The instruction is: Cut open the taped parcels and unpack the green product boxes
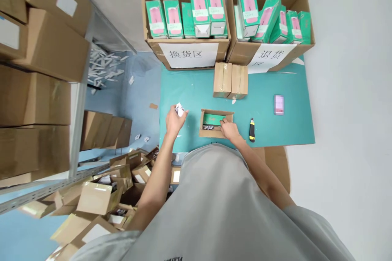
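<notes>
My left hand is closed around a crumpled ball of white paper, held over the left part of the teal table. In front of my body stands an open cardboard box. Inside it lies a green box, with more crumpled paper along its near side. My right hand reaches into the carton from the right, its fingers curled at the right end of the green box. The fingertips are partly hidden.
Two large cartons full of green-and-pink boxes stand at the back. Before them sit two small closed boxes. A utility knife and a phone lie to the right. Opened cartons pile up on the floor at left, beside loaded shelves.
</notes>
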